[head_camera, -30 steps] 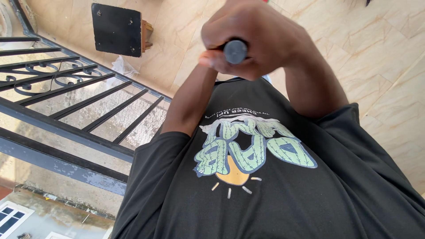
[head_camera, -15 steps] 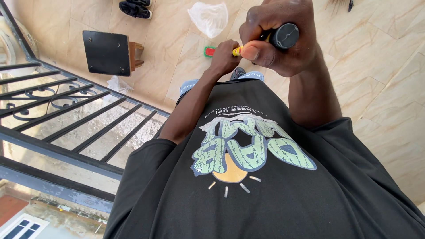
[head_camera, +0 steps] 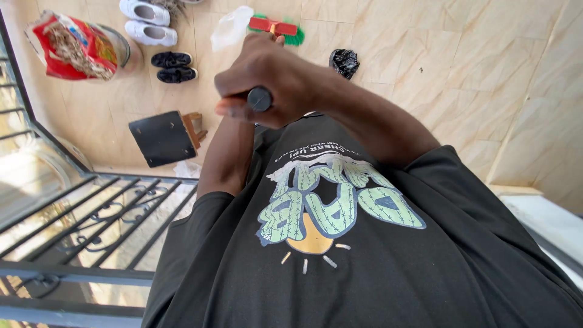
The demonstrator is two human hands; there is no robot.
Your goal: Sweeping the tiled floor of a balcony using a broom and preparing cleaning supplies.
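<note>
My right hand is closed around the top of a broom handle, whose round black end cap points up at the camera. My left arm rises from the lower left and passes under the right hand. My left hand is mostly hidden behind the right one, and only its knuckles show, lower on the same handle. The red and green broom head rests on the beige tiled floor just beyond my hands. My black printed shirt fills the lower part of the view.
A black metal railing runs along the left. On the floor lie a black-topped wooden stool, white shoes, black shoes, a red bag in a bucket, a white plastic bag and a black bag.
My hands and the handle's end have shifted left and lower in the view. The camera now takes in more floor ahead, so the broom head, shoes and bucket show.
</note>
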